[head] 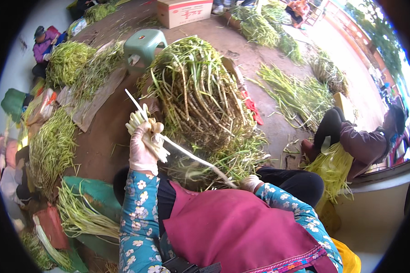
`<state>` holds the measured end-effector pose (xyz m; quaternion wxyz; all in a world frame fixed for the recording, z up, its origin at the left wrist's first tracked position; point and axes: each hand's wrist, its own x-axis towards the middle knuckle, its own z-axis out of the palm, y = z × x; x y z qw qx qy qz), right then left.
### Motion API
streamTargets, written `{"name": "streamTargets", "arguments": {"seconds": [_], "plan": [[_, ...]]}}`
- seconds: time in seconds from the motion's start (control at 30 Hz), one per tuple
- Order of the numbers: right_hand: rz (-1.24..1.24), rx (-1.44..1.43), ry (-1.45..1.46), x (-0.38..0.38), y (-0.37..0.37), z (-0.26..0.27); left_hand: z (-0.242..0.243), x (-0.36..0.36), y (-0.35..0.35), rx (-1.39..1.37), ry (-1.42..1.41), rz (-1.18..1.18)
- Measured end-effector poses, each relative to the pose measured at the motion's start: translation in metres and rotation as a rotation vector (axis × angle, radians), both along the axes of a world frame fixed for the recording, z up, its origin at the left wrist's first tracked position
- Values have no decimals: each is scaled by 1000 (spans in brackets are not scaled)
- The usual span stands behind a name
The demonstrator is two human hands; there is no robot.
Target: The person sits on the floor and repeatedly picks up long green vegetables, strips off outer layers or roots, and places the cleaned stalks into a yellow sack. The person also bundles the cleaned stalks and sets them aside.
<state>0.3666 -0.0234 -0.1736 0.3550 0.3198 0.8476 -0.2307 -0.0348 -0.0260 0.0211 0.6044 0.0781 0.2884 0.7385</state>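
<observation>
My left hand (144, 143), in a pale thin glove, is closed around a bundle of short white stalks (159, 146), with one pale strip sticking out past its top. A long white strip (198, 159) runs from this bundle down to my right hand (250, 184), also gloved, whose fingers close on the strip's blurred far end by my right thigh. In front of me stands a big heap of long green-topped stalks with brown roots (201, 92). Loose green leaves (239, 157) lie between the heap and my lap, just beyond my right hand.
A green plastic stool (145, 46) stands behind the heap, and a cardboard box (184, 13) farther back. Leafy piles (297, 94) lie at the right, others (53, 146) at the left. Pale stalks (89, 215) rest on green cloth beside me. A person (365, 140) sits at the right.
</observation>
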Motion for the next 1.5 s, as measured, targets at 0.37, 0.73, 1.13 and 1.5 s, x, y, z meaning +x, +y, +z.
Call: {"name": "streamTargets", "arguments": {"seconds": [0.37, 0.73, 1.13, 1.5], "plan": [[-452, -236, 1100, -89, 45, 150, -7, 15, 2, 97, -97, -223], [-976, -974, 615, -112, 14, 151, -17, 2, 5, 3, -34, 10], [-84, -15, -95, -3, 34, 28, -21, -23, 4, 1, 12, 120], [-244, 479, 770, -36, 29, 104, -26, -27, 0, 95, -123, -11]]}}
